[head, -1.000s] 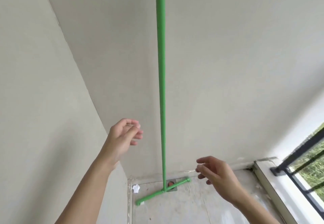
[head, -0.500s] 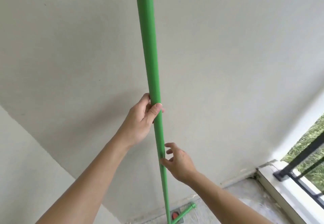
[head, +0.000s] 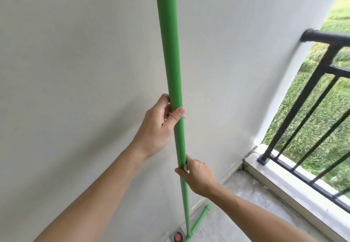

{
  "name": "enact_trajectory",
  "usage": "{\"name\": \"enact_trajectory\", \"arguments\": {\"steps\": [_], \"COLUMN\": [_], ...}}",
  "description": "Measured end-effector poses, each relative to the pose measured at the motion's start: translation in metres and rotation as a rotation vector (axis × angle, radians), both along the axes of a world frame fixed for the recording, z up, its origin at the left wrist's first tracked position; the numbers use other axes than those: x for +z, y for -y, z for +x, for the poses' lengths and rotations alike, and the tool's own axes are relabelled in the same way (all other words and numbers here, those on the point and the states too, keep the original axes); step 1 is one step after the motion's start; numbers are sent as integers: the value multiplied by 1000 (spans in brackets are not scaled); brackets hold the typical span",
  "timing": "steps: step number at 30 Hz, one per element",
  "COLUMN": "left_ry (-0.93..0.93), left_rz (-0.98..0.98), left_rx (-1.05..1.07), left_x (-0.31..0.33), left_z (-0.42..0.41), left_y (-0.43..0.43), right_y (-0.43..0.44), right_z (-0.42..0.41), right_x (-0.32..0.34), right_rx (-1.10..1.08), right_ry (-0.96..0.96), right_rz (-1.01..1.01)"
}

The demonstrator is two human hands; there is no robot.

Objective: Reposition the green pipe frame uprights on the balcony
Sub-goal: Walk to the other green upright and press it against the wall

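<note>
A tall green pipe upright (head: 170,52) stands close in front of me, running from the top edge of the view down to a T-shaped green foot (head: 198,222) on the balcony floor. My left hand (head: 159,126) is wrapped around the upright at mid height, thumb across its front. Lower down, my right hand (head: 197,175) grips the same pipe from the right side. The upright's top end is out of view.
A plain white wall (head: 75,71) stands directly behind the pipe. A black metal railing (head: 303,109) on a pale sill (head: 284,181) closes the balcony at the right, with grass beyond. A small grey floor drain with a red centre (head: 177,237) sits beside the pipe foot.
A second ago both hands were open and apart from the pipe. They closed on it half a second ago. Since then the view has swung right and the pipe looks nearer.
</note>
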State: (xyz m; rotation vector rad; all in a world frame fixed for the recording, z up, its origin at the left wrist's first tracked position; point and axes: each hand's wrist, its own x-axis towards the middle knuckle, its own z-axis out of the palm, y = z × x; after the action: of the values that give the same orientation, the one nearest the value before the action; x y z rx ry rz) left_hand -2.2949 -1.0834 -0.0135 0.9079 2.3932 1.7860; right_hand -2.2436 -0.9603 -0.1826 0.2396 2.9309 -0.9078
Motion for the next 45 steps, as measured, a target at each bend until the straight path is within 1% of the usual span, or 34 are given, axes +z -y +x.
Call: {"name": "enact_trajectory", "arguments": {"steps": [4,9,13,17,22,26,29,35,41,45], "left_ry": [-26,-78,-88,-72,-82,-90,-76,-4,-16,-38], "left_rz": [5,9,3,-44,-128,-142,-132,-202,-209,-203], "left_rx": [-40,-42,-24,-23,-61,-46,-32,-97,-133,-172], "left_x": [9,22,22,20,10,3,7,13,20,20], "left_z": [-22,-53,-82,-109,-135,-149,-162,-180,-188,-194], "left_y": [-60,-135,-194,-255,-333,-386,-418,-473,-517,-529], "right_y": [-46,-107,-162,-224,-304,-355,-382,-430,-463,-465], "right_z": [-12,-40,-70,-97,-115,-130,-146,-161,-169,-173], "right_x": [13,27,30,27,15,9,12,13,20,21], "right_rx": [-116,-208,-244,-259,-289,-318,-339,-421,-501,-581], "right_ry": [-49,-83,-74,-50,-20,-15,-19,13,15,1], "right_rz": [29,36,51,60,89,95,83,77,96,70]}}
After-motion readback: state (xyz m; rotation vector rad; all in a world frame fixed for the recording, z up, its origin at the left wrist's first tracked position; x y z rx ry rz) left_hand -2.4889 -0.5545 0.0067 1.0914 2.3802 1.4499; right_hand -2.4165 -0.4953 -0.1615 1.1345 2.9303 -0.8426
